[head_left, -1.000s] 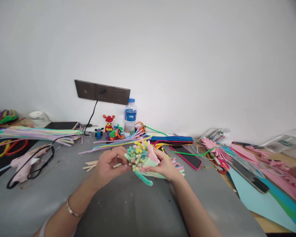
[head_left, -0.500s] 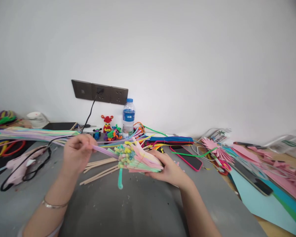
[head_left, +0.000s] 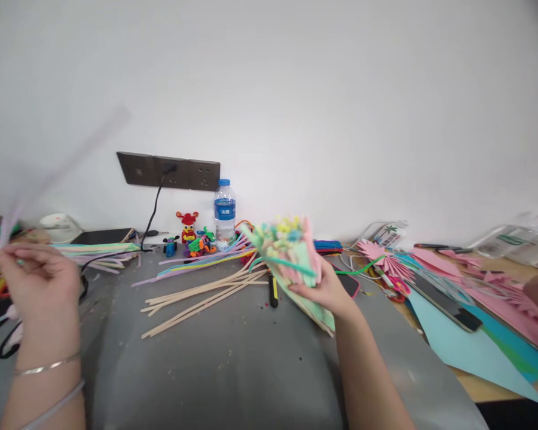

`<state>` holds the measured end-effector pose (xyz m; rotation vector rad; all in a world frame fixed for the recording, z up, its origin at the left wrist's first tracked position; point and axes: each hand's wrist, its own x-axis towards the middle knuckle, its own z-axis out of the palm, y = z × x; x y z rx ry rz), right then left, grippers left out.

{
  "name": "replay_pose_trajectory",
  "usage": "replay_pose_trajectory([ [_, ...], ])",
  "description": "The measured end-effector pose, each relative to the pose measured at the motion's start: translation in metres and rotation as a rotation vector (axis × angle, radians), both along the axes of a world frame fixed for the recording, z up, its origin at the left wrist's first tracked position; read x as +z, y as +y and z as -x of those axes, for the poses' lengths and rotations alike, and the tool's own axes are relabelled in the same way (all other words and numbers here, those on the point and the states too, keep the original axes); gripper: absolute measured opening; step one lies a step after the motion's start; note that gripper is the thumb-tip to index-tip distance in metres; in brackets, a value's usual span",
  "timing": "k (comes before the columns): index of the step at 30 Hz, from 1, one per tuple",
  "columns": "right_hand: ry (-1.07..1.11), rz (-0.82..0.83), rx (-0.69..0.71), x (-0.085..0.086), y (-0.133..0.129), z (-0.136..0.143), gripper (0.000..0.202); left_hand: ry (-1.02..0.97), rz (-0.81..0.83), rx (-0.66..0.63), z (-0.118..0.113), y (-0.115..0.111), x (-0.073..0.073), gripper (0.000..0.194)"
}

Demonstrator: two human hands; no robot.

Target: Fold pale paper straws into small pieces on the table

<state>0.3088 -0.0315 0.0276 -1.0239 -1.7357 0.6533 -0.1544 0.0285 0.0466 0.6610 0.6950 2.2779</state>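
The right hand [head_left: 318, 292] is closed around the lower part of the pastel bundle [head_left: 296, 263], fingers wrapped and thumb across the near face, holding it above the bench [head_left: 206, 376], right of centre. This grip presumably keeps the loose stems together, with the fuzzy tips exposed at the upper end. The left hand [head_left: 45, 280], at far left of the view, is nearly closed in a fingertip pinch on a lilac strip [head_left: 72, 158]; motion blur hides its full outline, but it appears to be a single stem. Pinching one end likely lets the rest extend freely. Beige stems [head_left: 197, 298] lie fanned between the hands, beside a black-and-yellow cutter [head_left: 274, 291], probably within easy reach. The water bottle [head_left: 225, 209] stands upright near the wall [head_left: 341, 119]; its blue label carries white characters, 冰露. The packet [head_left: 390, 233] at right shows a palm tree print; the clear bag [head_left: 511, 239] bears a green label, text unreadable.
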Motion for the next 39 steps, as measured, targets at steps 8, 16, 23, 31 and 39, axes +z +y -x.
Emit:
replay_pose_trajectory([
  [8,0.484,-0.073,-0.392,-0.002,0.015,-0.041,0.036,0.178,0.235,-0.221,-0.069,0.021,-0.032,0.041],
  [16,0.498,-0.124,-0.365,0.012,0.010,-0.040,0.032,1.147,0.549,-0.208,-0.088,0.009,-0.053,0.035],
  [23,-0.032,-0.174,-0.372,0.080,-0.001,-0.054,0.038,1.407,0.534,-0.132,-0.066,0.021,-0.062,0.035],
  [31,-0.865,-0.099,-0.214,0.124,0.087,-0.050,0.029,1.749,0.236,-0.241,-0.099,0.015,-0.069,0.041],
  [39,-1.067,0.165,-0.308,0.010,0.129,-0.031,0.038,1.878,0.352,-0.244,-0.104,0.017,-0.085,0.042],
])
